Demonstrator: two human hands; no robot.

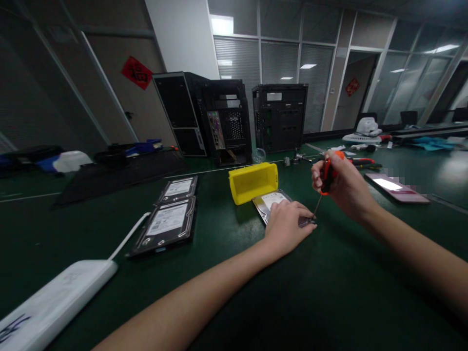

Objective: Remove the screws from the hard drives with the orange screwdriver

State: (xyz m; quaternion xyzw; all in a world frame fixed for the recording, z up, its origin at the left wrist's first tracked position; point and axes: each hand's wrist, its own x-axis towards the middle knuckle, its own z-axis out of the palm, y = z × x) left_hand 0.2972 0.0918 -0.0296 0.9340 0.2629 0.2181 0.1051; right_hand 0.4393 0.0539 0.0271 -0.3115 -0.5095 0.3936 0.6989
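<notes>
My right hand point(340, 183) is wrapped round the red and black handle of a screwdriver point(329, 170). The screwdriver tilts, its thin shaft running down to the near right end of a hard drive point(272, 199). On that drive lies my left hand point(288, 222), holding it against the green table, with thumb and fingers at the right end beside the screwdriver tip. The hand hides much of the drive and its label. What the tip touches is too small to make out. A yellow plastic bin point(254, 183) on its side stands just behind the drive.
Two more hard drives point(168, 219) lie to the left, near a white power strip point(69, 292) with a cable. Black computer cases point(226, 122) stand at the back. A pink phone point(397, 187) and pliers point(361, 162) lie to the right. A black mat point(120, 175) covers the far left.
</notes>
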